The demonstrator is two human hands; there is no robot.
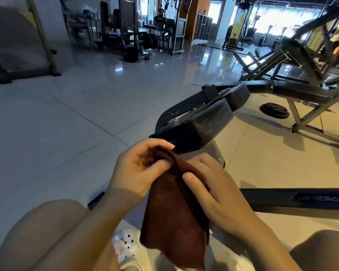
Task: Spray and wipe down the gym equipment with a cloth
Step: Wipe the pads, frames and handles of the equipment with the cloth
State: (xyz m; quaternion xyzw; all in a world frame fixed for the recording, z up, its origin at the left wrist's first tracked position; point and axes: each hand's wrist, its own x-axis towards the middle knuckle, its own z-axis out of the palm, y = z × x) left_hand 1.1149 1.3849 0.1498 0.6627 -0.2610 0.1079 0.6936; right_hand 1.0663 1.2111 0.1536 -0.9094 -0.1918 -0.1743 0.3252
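I hold the cloth (pixel 176 218) in front of me with both hands, low over my knees. It is dark reddish-brown, folded, and hangs down between my forearms, its lower edge loose above my shoe (pixel 126 249). My left hand (pixel 139 169) pinches the top of the cloth: the thumb lies across the upper fold and the curled fingers press in from below. My right hand (pixel 209 186) grips the cloth's right side, its thumb laid flat on the front along a dark fold line and its fingers wrapped behind, out of sight. Just beyond my hands stands a black padded seat (pixel 202 126) on a dark metal frame, its near corner close to my left thumb but apart from it. A second black pad (pixel 239 96) sits just behind it. To the right, a long black bench (pixel 301 92) rests on a grey frame, with a weight plate (pixel 274 110) flat on the pale tiled floor (pixel 57 124) under it. A dark bar (pixel 294 198) runs along the floor at my right. More machines stand far back in the dim hall.
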